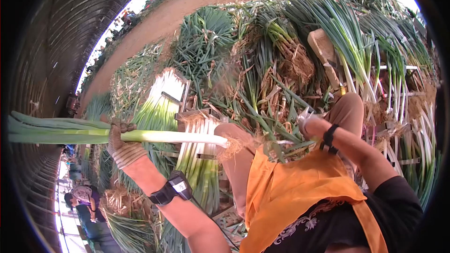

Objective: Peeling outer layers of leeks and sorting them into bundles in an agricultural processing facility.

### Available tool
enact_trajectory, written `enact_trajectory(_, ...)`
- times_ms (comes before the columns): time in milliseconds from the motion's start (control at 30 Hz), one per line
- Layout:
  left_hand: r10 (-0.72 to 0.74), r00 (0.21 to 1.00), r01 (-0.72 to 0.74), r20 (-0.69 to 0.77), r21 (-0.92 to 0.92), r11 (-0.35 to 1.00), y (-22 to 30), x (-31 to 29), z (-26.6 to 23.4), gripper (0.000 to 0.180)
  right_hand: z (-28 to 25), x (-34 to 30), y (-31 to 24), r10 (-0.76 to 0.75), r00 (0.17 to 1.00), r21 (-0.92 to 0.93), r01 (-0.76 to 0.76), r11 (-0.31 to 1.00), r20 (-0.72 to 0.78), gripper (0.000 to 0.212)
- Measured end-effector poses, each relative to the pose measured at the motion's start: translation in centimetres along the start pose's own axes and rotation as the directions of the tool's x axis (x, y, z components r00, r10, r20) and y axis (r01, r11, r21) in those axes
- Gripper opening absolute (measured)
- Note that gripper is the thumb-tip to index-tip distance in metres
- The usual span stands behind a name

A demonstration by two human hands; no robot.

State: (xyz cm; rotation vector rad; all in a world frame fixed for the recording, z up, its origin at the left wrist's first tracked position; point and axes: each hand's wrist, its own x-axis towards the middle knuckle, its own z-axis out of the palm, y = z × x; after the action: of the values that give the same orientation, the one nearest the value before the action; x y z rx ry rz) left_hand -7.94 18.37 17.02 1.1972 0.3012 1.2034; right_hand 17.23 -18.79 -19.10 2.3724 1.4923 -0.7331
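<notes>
My left hand (120,144), in a dirty knit glove, is closed round a long green onion (178,137). The onion lies level across the left side, leaves pointing left and the white stalk ending in a hairy root by my knee. My right hand (307,122), in a pale glove, is low beside my right knee, next to loose green leaves (288,146). Its fingers are smeared and partly hidden, so what they hold cannot be made out. Below the held stalk, trimmed white-stemmed onions (199,152) sit in a rack (180,121).
Another rack of trimmed onions (164,89) stands beyond. Heaps of cut leaves (206,33) and a rooty bundle (295,58) lie ahead. Untrimmed onions (398,89) lean on the right near a wooden board (322,49). Another person (84,197) bends at the far left.
</notes>
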Motion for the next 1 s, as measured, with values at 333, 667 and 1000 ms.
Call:
enact_trajectory(333, -0.087, 0.731, 0.471, 0.677, -0.408, 0.782, -5.5, -6.5, 5.8, 0.062, -19.6, -5.3, -16.1, -0.397, 0.602, 0.651, 0.759, 0.014, -0.693, 0.059)
enact_trajectory(667, -0.144, 0.769, 0.564, 0.623, -0.554, 0.612, -11.1, -8.4, 5.1, 0.051, -16.7, -7.4, -16.4, -0.233, 0.588, 0.619, 0.780, -0.092, -0.775, 0.034)
enact_trajectory(1000, -0.019, 0.689, 0.646, 0.725, -0.602, 0.471, -11.2, -8.3, 6.6, 0.049, -15.5, -9.1, -14.0, -0.365, 0.665, 0.747, 0.645, -0.159, -0.652, 0.030)
